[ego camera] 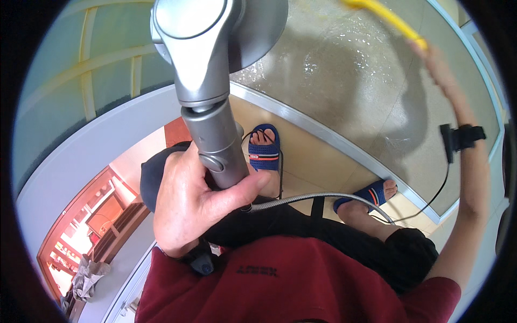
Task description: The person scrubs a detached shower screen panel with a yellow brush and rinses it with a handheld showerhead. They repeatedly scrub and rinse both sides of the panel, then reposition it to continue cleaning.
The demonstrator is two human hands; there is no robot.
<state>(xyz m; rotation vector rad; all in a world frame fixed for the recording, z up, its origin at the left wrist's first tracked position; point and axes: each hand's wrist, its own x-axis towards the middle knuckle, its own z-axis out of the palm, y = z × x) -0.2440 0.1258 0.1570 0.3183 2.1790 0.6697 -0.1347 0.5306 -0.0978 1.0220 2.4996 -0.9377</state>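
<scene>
My left hand [185,202] is wrapped around the handle of a silver-grey handheld shower head [216,133], which rises before me with its broad round disc at the top. A flexible metal hose [319,195] runs from beside the hand's lower edge to the right. At the upper right, my right hand [434,60], blurred, grips the end of a yellow handle [387,18]; its far end lies beyond the top edge. Under both, the tiled shower floor [335,101] is wet, with rippling water on it.
A metal threshold strip [315,127] crosses the floor in front of my feet, in blue slippers [264,155]. A thin black cable [438,194] hangs from the strap on my right wrist. A frosted window [109,60] and pale sill stand at left, a crumpled grey cloth [87,278] at lower left.
</scene>
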